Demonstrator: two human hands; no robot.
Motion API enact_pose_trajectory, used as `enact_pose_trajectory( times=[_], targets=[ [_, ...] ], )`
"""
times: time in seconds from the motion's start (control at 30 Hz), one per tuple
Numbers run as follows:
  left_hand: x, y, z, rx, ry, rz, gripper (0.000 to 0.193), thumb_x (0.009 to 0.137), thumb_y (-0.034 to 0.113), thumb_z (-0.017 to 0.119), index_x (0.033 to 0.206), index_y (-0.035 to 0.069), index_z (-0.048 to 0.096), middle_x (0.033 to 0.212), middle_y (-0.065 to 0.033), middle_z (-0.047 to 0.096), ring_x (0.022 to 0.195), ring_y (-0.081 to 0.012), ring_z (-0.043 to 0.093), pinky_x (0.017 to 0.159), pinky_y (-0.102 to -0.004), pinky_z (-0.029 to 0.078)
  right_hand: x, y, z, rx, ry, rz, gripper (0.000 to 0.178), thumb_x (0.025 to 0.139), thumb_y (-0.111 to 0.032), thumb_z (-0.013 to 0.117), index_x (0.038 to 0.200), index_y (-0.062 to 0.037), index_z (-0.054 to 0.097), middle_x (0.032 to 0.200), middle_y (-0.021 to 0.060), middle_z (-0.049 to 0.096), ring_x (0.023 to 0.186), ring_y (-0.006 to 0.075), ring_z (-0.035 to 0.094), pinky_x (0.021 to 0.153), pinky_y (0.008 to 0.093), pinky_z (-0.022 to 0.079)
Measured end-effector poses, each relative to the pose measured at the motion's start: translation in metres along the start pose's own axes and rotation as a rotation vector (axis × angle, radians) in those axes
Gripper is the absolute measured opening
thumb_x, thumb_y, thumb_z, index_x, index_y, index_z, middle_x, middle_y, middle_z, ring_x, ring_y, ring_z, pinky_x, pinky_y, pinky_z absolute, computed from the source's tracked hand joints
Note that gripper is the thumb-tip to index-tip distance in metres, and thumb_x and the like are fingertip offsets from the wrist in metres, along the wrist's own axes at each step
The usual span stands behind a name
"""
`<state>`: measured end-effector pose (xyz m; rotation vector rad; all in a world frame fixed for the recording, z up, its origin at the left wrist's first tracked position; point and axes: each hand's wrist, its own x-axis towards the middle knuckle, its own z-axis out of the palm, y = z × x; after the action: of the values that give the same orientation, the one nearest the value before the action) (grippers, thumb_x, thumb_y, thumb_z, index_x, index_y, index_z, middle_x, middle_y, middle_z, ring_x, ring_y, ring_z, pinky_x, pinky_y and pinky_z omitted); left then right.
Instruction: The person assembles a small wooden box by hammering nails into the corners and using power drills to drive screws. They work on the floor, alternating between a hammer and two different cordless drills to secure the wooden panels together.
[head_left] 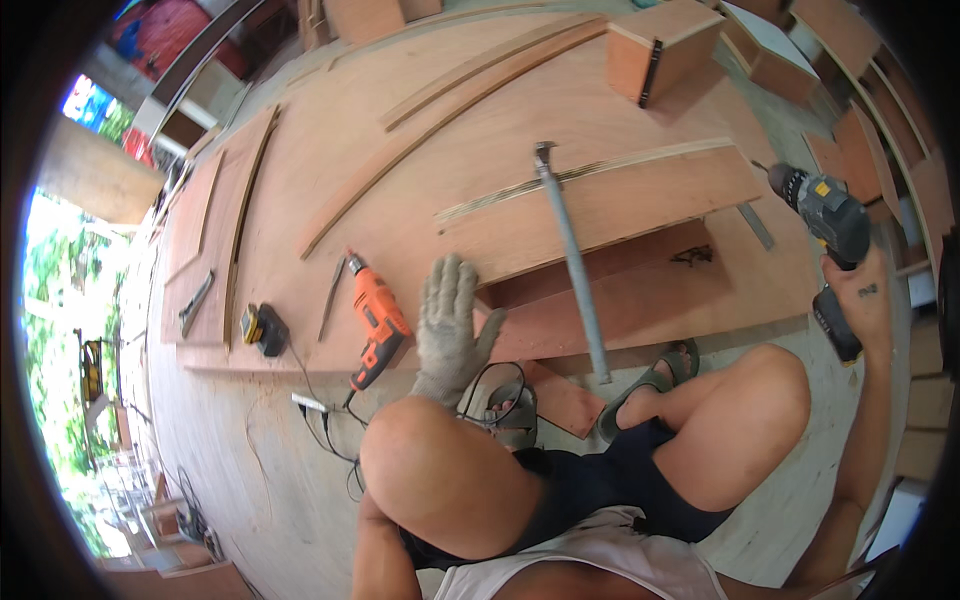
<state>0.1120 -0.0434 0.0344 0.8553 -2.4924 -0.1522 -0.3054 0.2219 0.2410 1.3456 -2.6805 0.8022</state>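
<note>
- Plywood panel [650,198]: central on the base sheet [400,222], over a hollow that opens toward 6 o'clock. Long axis runs from between 8 and 9 o'clock to between 2 and 3 o'clock.
- Left hand [447,335]: gloved, extended toward 12 o'clock. Fingers lie close together, thumb apart; nothing is clamped. Panel lies at 2 o'clock, its near end just beside the index finger; contact cannot be told.
- Right hand [862,290]: wrapped around the grip of the cordless drill [840,222]; most fingers are hidden. Bit points toward 10 o'clock, its tip near the panel's far end; their height difference cannot be told.
- Nearer hand: the left. The right hand reaches the opposite end only through the drill.
- Hammer [575,260]: laid across the panel's axis, head toward 11 o'clock, handle end toward 5 o'clock.
- Orange drill [379,308]: near the left hand, at 10 o'clock.
</note>
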Motion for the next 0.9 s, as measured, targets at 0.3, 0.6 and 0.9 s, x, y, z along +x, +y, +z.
enact_pose_trajectory(
  times=[0.3, 0.6, 0.9],
  targets=[
    [0.035, -0.008, -0.003, 0.175, -0.074, 0.338, 0.084, 0.077, 0.029, 0.085, 0.147, 0.003, 0.045, 0.153, -0.0209, 0.048, 0.141, -0.0414, 0.046, 0.116, -0.0618, 0.033, -0.054, 0.285, 0.167, -0.46, 0.12, 0.305, 0.076, 0.08, -0.006, 0.066, 0.152, -0.0008, 0.041, 0.109, 0.0291, 0.069, 0.093, 0.0449, 0.069, 0.082, 0.0545, 0.055],
    [0.129, 0.099, 0.001, 0.085, -0.177, 1.1, 0.054, 0.082, 0.024, 0.073, 0.131, 0.007, 0.059, 0.108, -0.0136, 0.064, 0.111, -0.0332, 0.062, 0.101, -0.0557, 0.048, -0.055, 0.25, 0.232, -0.241, -0.138, 0.432, 0.07, 0.083, -0.012, 0.072, 0.145, 0.005, 0.046, 0.121, 0.0283, 0.065, 0.11, 0.0459, 0.065, 0.091, 0.0522, 0.055],
    [0.213, -0.022, -0.048, 0.311, -0.256, 0.702, 0.035, 0.087, 0.011, 0.065, 0.122, 0.016, 0.066, 0.087, -0.0051, 0.06, 0.084, -0.0259, 0.063, 0.085, -0.0418, 0.052, -0.004, 0.174, 0.16, -0.001, -0.338, -0.006, 0.052, 0.087, -0.017, 0.069, 0.134, 0.0048, 0.06, 0.14, 0.0258, 0.059, 0.128, 0.0428, 0.056, 0.11, 0.0446, 0.044]
  ],
)
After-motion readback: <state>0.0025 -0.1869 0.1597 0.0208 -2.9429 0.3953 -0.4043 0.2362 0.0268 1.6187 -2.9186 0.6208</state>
